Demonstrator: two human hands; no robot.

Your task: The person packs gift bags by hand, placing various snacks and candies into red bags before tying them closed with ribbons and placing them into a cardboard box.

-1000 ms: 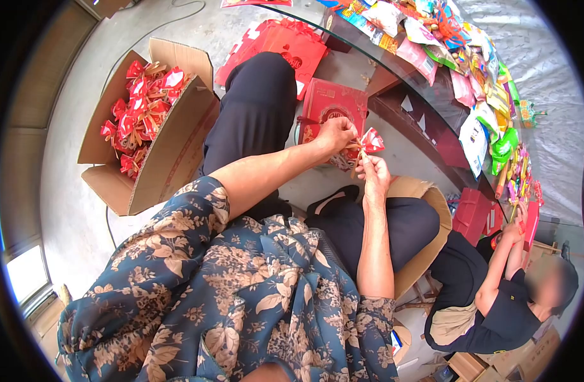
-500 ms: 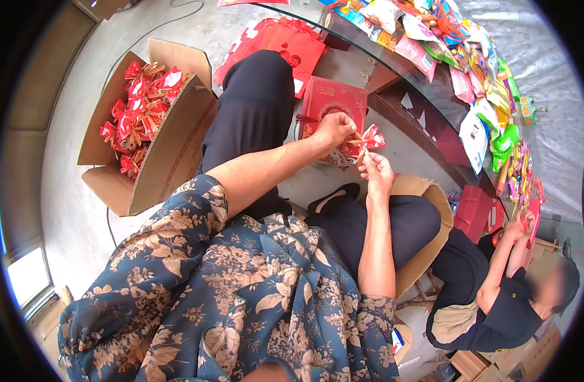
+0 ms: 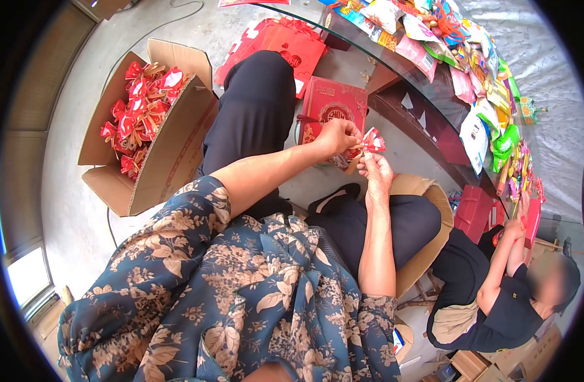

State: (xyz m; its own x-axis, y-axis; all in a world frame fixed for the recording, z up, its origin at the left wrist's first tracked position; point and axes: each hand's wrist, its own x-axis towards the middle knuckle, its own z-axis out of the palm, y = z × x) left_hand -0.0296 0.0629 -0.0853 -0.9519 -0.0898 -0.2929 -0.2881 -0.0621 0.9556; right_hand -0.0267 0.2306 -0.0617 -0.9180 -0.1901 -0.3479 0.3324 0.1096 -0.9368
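Observation:
A small red-and-white wrapped packet [image 3: 373, 141] with a tan ribbon is between my two hands, over a red decorated box [image 3: 343, 102]. My left hand [image 3: 338, 138] pinches the ribbon on the packet's left side. My right hand [image 3: 376, 170] has its fingers closed on the ribbon just below the packet. At the left, an open cardboard box [image 3: 171, 140] holds several similar red packets [image 3: 136, 95] with tan ribbons.
Red gift bags [image 3: 305, 48] lie beyond my knee. A glass table [image 3: 394, 63] at the upper right bears many colourful snack packs [image 3: 461, 57]. An open carton [image 3: 441, 223] stands by my right leg. A co-worker [image 3: 496, 299] sits at the lower right, hands raised at the table.
My left hand has shifted slightly down and right, and the packet has turned a little between my hands. The co-worker's hands have moved at the table edge.

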